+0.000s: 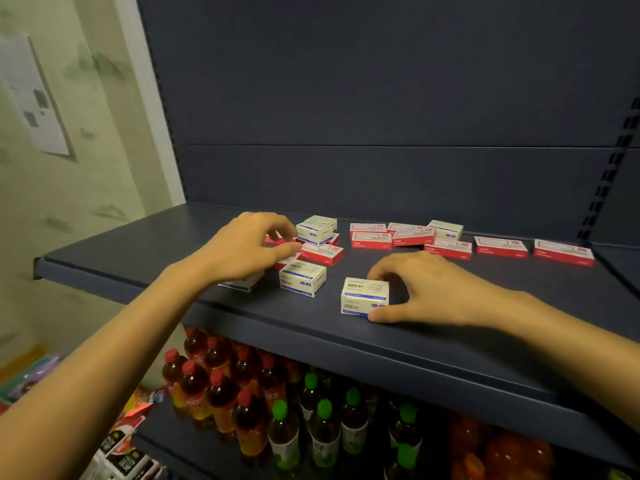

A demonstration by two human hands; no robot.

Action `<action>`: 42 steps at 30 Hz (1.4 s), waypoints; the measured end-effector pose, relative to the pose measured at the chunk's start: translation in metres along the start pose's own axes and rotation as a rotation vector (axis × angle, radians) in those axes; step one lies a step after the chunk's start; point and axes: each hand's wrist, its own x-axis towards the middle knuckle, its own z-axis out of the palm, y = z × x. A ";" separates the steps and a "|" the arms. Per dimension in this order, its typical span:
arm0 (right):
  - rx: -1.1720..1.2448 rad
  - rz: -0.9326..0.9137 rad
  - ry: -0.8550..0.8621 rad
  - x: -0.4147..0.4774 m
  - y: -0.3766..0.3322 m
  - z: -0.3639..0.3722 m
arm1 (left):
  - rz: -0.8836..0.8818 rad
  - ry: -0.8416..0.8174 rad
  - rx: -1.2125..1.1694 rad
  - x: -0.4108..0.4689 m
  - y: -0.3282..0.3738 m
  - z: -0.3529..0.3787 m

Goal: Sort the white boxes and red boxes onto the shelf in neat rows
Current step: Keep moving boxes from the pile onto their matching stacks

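Right hand (426,289) pinches a white box (365,296) on the shelf (138,244). Left hand (242,247) curled at the box pile (316,234) (can't tell if gripping)

dark blue shelf (145,247) carries scattered white boxes (302,278) and flat red boxes (500,247) toward the back

left hand (249,247): forearm extended, fingers curled | right hand (429,289): fingers and thumb pinching
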 end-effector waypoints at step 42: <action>0.167 0.575 0.458 -0.211 0.066 -0.070 | 0.517 -0.068 -0.375 0.048 0.187 0.078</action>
